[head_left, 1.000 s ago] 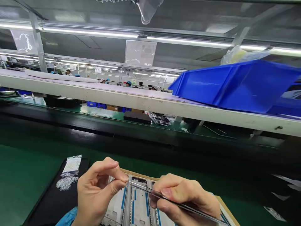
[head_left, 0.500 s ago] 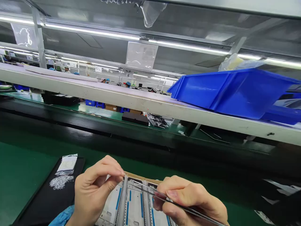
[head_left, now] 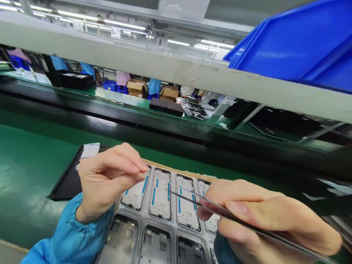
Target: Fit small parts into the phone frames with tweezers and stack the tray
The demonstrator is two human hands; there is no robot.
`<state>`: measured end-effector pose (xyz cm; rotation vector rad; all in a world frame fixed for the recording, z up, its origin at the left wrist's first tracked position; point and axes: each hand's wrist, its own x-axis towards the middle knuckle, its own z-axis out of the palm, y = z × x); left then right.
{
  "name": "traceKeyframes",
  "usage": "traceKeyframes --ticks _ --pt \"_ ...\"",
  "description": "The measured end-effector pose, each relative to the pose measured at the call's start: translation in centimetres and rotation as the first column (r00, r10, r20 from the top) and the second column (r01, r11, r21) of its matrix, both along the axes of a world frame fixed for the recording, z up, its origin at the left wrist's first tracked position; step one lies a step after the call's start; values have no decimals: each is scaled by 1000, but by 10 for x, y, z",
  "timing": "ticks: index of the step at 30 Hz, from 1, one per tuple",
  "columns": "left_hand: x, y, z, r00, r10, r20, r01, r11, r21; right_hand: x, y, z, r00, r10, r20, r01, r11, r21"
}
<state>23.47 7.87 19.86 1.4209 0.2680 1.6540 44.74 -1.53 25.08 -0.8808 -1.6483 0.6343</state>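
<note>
My left hand hovers over a tray of phone frames, thumb and forefinger pinched together on something too small to make out. My right hand grips metal tweezers whose tips point left toward the left fingertips, above a frame with blue strips. Both wrists wear blue sleeves. The tray's lower rows hold darker empty frames.
A black mat with a small white packet lies left of the tray on the green bench. A black conveyor rail runs behind. Overhead, a shelf carries a blue bin. Boxes and people sit beyond.
The view has tilted down, bringing more of the tray into sight. Both hands keep their pinch and tweezer grip, with the tweezer tips a little farther from the left fingers.
</note>
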Motion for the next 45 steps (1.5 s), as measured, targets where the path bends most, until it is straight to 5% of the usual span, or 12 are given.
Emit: traceKeyframes --ticks 4,13,24,32,45 --pt "5 -7 3 998 67 -19 -67 998 0 -6 5 9 992 103 79 -103 995 -7" --pt "3 -13 5 988 127 -88 -129 992 -10 -17 11 -5 998 51 -27 -49 997 64" --pt "4 -14 -2 983 165 -76 -165 986 2 -17 10 -6 999 12 46 -19 990 142" --pt "8 -15 -4 995 102 -21 -103 993 -60 -25 17 -5 998 -58 18 53 974 222" --pt "7 -16 0 992 103 -76 -107 993 -44 -22 18 -8 999 -37 -20 39 988 151"
